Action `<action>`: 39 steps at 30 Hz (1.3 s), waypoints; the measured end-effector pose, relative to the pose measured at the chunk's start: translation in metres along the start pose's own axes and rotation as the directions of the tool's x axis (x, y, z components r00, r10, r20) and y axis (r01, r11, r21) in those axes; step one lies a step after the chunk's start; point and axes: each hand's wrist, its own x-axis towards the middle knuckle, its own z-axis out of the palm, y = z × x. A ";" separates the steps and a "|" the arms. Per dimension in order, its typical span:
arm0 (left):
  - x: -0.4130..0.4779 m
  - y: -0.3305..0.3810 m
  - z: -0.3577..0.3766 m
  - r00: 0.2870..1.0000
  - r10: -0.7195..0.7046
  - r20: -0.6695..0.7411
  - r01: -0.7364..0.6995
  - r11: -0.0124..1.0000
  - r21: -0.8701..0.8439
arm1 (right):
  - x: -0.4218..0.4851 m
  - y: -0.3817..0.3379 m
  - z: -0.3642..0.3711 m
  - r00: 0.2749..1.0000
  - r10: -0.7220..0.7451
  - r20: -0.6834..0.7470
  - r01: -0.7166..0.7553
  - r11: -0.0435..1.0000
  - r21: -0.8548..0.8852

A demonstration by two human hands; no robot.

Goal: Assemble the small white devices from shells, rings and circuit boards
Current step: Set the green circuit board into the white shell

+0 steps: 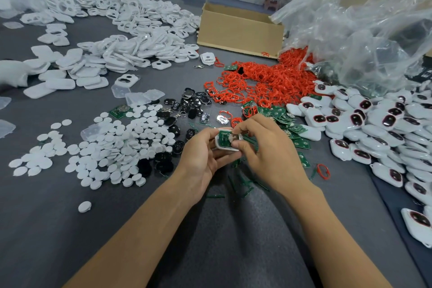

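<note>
Holding a white shell [221, 146] above the middle of the desk [70, 241], your left hand [198, 156] had its fingers curled round the shell's left side. Your right hand [271, 154] pinched the same shell from the right, thumb below and forefinger above. A green circuit board [224, 137] sat inside the shell, face up. Loose boards [292, 124] lay just beyond your right hand. Red rings [268, 82] were heaped behind them, near a cardboard box [238, 28] at the far edge. Empty shells [117, 30] covered the far left corner. White discs [105, 147] lay left of your hands, with black pieces [191, 105] between discs and rings. Finished devices [374, 128] were piled along the right edge.
</note>
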 end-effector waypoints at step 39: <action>0.003 -0.012 -0.001 0.981 0.188 -0.049 -0.169 0.948 0.271 | 0.035 -0.014 -0.015 0.998 0.051 -0.027 -0.046 0.986 0.160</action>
